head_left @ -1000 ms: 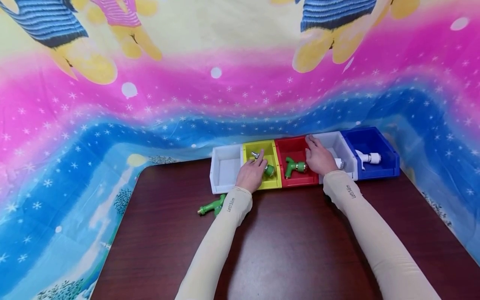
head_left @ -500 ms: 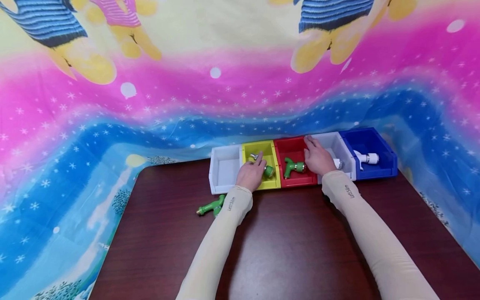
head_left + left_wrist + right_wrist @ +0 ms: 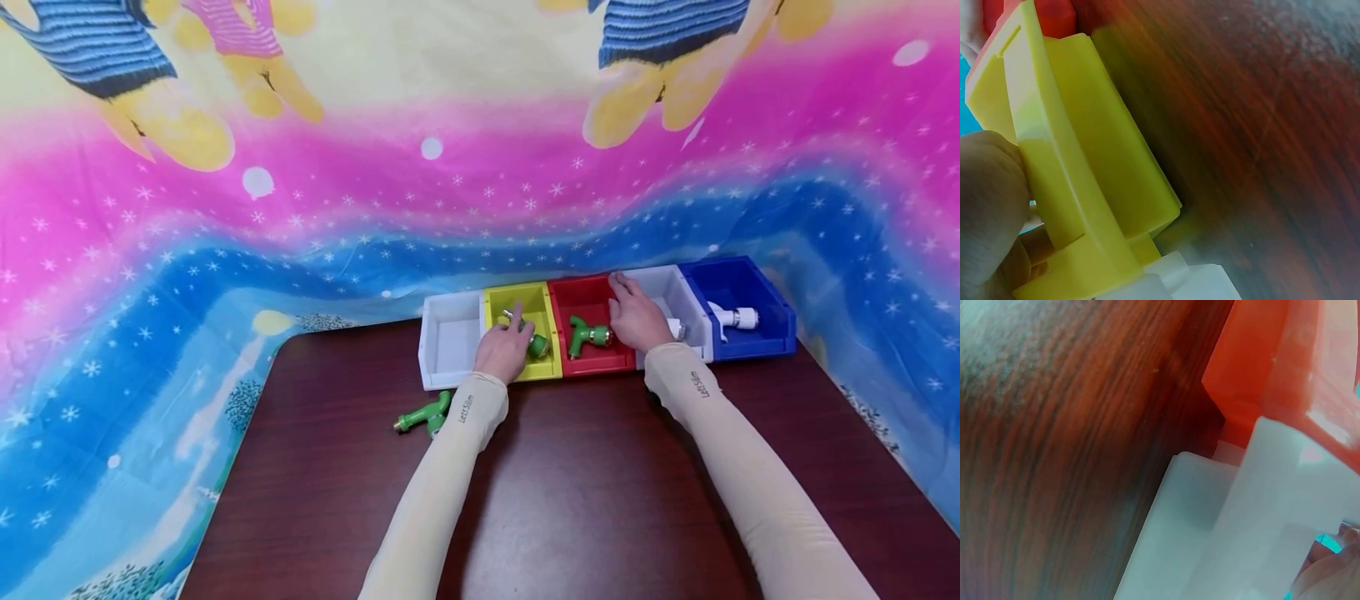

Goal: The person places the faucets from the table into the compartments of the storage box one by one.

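My left hand (image 3: 502, 350) is over the yellow bin (image 3: 551, 367), index finger stretched toward its back. A green faucet (image 3: 537, 345) lies in that bin, partly under the hand; whether fingers touch it is hidden. In the left wrist view, part of my left hand (image 3: 988, 212) shows beside the yellow bin's wall. My right hand (image 3: 637, 317) rests at the rim between the red bin (image 3: 592, 287) and the grey bin (image 3: 671, 287), fingers reaching toward the back. A green faucet (image 3: 587, 333) lies in the red bin. A white fitting (image 3: 676, 328) in the grey bin is mostly covered.
The row ends in a white bin (image 3: 453, 312) at left and a blue bin (image 3: 738, 279) at right, the latter holding a white faucet (image 3: 735, 317). Another green faucet (image 3: 422, 414) lies on the dark wooden table (image 3: 585, 483), partly behind the left sleeve. A printed cloth (image 3: 420, 192) hangs behind.
The bins and both hands keep nearly the same places. The left hand and forearm have shifted very slightly; the view itself has moved a little.
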Action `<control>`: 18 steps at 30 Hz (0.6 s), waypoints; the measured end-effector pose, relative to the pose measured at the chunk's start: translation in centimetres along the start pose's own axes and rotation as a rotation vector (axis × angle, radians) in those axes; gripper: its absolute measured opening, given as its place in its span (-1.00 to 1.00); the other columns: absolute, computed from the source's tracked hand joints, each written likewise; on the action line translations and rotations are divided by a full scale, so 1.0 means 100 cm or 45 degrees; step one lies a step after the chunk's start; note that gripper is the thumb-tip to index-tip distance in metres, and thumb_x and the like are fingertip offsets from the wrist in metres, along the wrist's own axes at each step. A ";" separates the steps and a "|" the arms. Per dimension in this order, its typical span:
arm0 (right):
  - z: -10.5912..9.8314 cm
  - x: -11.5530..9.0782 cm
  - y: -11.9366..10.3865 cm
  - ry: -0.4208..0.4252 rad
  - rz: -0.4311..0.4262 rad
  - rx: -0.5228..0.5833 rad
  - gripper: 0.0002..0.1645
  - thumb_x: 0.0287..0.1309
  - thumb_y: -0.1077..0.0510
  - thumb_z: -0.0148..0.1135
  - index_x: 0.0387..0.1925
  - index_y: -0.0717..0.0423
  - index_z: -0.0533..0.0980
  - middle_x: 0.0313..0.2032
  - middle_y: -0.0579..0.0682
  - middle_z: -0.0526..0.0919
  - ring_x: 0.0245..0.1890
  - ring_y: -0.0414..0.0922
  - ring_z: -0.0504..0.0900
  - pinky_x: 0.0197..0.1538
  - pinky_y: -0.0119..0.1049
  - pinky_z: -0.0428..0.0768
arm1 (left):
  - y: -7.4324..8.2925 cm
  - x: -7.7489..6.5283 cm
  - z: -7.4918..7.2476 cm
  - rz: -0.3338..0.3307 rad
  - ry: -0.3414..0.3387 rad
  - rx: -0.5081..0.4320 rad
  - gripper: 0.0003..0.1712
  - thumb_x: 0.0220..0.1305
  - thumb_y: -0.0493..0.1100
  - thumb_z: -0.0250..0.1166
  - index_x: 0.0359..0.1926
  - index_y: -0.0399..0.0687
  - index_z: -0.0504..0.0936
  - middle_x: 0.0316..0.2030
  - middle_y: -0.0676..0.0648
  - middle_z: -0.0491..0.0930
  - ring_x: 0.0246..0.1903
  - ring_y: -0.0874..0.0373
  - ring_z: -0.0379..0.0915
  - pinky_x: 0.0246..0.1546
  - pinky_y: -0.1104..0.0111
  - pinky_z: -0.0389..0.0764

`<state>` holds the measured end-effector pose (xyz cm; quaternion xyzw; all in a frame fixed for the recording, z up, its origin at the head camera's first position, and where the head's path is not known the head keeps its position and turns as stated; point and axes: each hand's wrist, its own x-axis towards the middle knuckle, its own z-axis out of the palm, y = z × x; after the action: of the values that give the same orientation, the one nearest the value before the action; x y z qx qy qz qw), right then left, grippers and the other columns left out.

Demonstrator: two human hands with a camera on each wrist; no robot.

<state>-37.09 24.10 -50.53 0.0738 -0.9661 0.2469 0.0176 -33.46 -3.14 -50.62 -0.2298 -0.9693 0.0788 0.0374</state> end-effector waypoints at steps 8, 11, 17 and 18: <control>0.003 0.000 -0.004 0.011 -0.012 0.007 -0.27 0.60 0.06 -0.19 0.65 0.14 -0.03 0.64 0.16 -0.02 0.56 0.26 0.13 0.50 0.24 0.22 | -0.003 0.002 0.002 -0.011 -0.051 0.009 -0.40 0.42 -0.24 0.13 0.45 0.05 0.41 0.59 -0.23 0.14 -0.27 0.12 0.69 0.15 0.32 0.57; 0.002 -0.001 -0.004 0.011 -0.010 0.004 -0.27 0.61 0.06 -0.19 0.66 0.14 -0.03 0.64 0.16 -0.02 0.55 0.28 0.15 0.50 0.24 0.22 | -0.003 0.003 0.003 -0.005 -0.050 0.008 -0.42 0.45 -0.24 0.09 0.46 0.05 0.40 0.58 -0.23 0.16 -0.30 0.13 0.69 0.16 0.32 0.56; 0.000 -0.001 -0.002 0.024 -0.009 -0.011 -0.27 0.60 0.07 -0.19 0.65 0.15 -0.03 0.64 0.17 -0.01 0.53 0.29 0.19 0.48 0.26 0.24 | 0.000 0.005 0.001 -0.004 -0.073 0.033 -0.40 0.47 -0.23 0.05 0.49 0.07 0.39 0.58 -0.21 0.19 -0.42 0.17 0.63 0.11 0.32 0.58; 0.000 -0.001 -0.001 0.022 -0.007 -0.013 -0.27 0.60 0.07 -0.18 0.65 0.14 -0.02 0.64 0.17 -0.01 0.53 0.29 0.19 0.48 0.26 0.24 | 0.000 0.005 0.000 -0.005 -0.082 0.043 -0.40 0.47 -0.23 0.06 0.49 0.08 0.38 0.57 -0.20 0.20 -0.46 0.18 0.61 0.04 0.33 0.60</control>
<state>-36.94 24.00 -50.51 0.0743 -0.9669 0.2427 0.0272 -33.90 -2.88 -50.65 -0.2246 -0.9690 0.1025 0.0101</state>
